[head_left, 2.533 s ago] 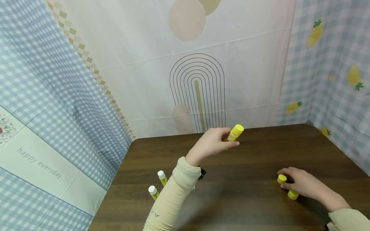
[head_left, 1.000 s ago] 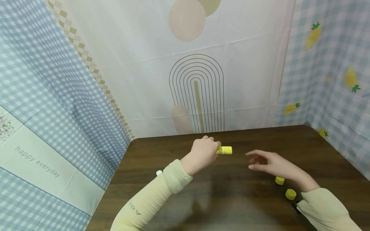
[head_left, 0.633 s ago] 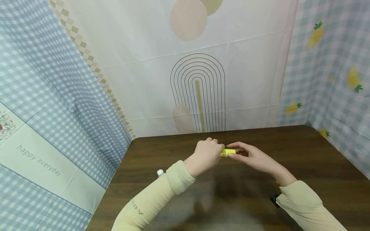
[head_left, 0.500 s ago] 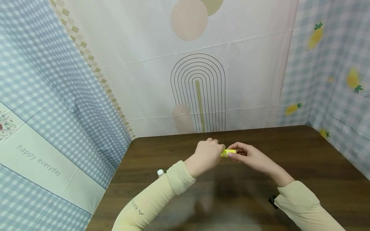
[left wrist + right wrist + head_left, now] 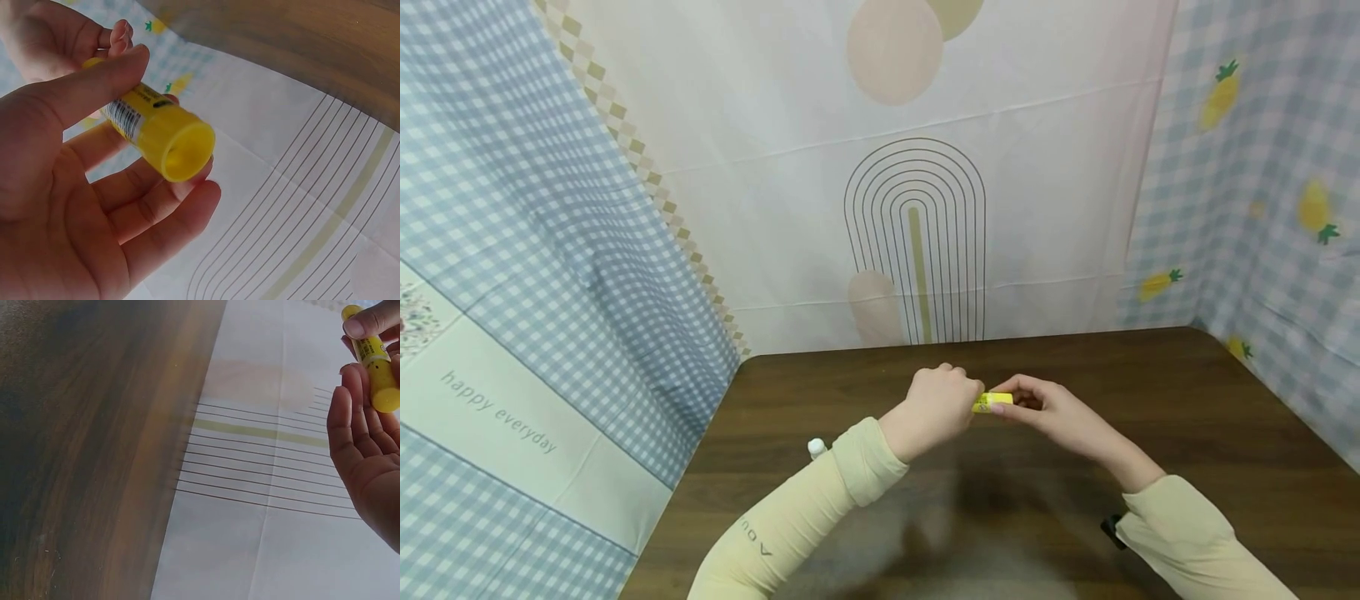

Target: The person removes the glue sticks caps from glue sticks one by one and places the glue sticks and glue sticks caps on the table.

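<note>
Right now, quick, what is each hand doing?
Left hand: closed, holding the barrel of the yellow glue stick.
Right hand: closed, pinching the other end of the same glue stick.

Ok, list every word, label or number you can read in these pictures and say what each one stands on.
"happy everyday": printed in grey on the pale band of the blue checked cloth backdrop at the left.
Grey marks on the cream left sleeve: too distorted to read.
Black print and a barcode on the label of the yellow plastic glue stick held between both hands: too small and blurred to read.
</note>
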Action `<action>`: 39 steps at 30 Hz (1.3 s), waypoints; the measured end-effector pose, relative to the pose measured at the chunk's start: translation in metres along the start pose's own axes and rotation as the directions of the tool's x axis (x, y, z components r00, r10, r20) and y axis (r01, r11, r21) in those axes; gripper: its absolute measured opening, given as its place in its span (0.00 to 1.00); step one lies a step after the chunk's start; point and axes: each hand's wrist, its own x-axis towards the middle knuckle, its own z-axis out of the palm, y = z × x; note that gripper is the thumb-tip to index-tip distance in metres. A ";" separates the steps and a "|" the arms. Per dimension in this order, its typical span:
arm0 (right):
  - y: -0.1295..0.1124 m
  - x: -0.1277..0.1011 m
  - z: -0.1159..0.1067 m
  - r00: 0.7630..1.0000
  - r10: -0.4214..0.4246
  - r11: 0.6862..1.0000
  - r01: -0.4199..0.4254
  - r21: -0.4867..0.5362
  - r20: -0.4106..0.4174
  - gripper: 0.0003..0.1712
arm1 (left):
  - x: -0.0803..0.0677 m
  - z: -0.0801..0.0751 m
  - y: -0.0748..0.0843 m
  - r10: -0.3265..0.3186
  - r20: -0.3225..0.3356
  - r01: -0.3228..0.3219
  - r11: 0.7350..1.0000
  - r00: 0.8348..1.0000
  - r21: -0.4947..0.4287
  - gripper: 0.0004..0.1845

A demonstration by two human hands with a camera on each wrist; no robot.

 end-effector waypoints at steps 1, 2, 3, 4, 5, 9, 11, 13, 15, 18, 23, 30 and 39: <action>0.000 0.000 0.000 1.000 -0.011 1.000 0.011 -0.014 -0.003 0.15 | 0.000 0.000 0.000 0.001 0.007 -0.001 1.000 1.000 -0.005 0.02; 0.000 -0.001 0.001 1.000 -0.022 0.999 0.022 -0.023 -0.005 0.15 | 0.000 0.000 0.000 0.002 0.013 -0.001 1.000 1.000 -0.010 0.02; -0.001 -0.002 0.001 0.999 -0.034 0.999 0.034 -0.034 -0.008 0.14 | 0.000 0.000 0.000 0.001 0.018 -0.001 1.000 1.000 -0.013 0.02; -0.001 -0.002 0.002 0.999 -0.047 0.998 0.047 -0.045 -0.013 0.13 | 0.000 -0.001 0.000 0.000 0.022 0.000 1.000 1.000 -0.014 0.03; -0.001 -0.003 0.002 0.998 -0.061 0.996 0.059 -0.059 -0.019 0.13 | -0.001 -0.001 0.000 -0.001 0.024 0.002 1.000 1.000 -0.013 0.03; -0.001 -0.006 0.003 0.991 -0.123 0.987 0.117 -0.110 -0.053 0.12 | -0.001 -0.003 0.001 -0.002 0.019 0.002 1.000 1.000 -0.006 0.04; -0.001 -0.007 0.004 0.985 -0.155 0.981 0.145 -0.132 -0.072 0.12 | 0.000 -0.004 0.001 0.002 0.009 -0.002 1.000 1.000 0.000 0.05; -0.001 -0.008 0.005 0.979 -0.186 0.974 0.172 -0.150 -0.086 0.12 | -0.001 -0.006 0.000 0.008 -0.003 -0.008 1.000 1.000 0.005 0.07; -0.001 -0.009 0.006 0.973 -0.211 0.968 0.194 -0.160 -0.095 0.13 | -0.001 -0.007 0.000 0.018 -0.010 -0.018 1.000 1.000 0.011 0.08; 0.000 -0.010 0.007 0.959 -0.264 0.954 0.244 -0.173 -0.106 0.12 | -0.001 -0.008 -0.001 0.038 -0.007 -0.038 0.999 0.999 0.008 0.08; 0.002 -0.013 0.008 0.920 -0.373 0.915 0.344 -0.211 -0.117 0.13 | 0.000 -0.013 -0.003 0.068 0.036 -0.067 0.997 0.997 -0.032 0.10; 0.002 -0.020 0.005 0.849 -0.523 0.814 0.473 -0.337 -0.071 0.19 | 0.000 -0.019 -0.003 0.100 0.095 -0.094 0.994 0.990 -0.064 0.11; -0.007 -0.021 -0.002 0.666 -0.746 0.582 0.651 -0.488 -0.002 0.13 | 0.001 -0.025 -0.013 0.170 0.139 -0.143 0.972 0.976 -0.185 0.11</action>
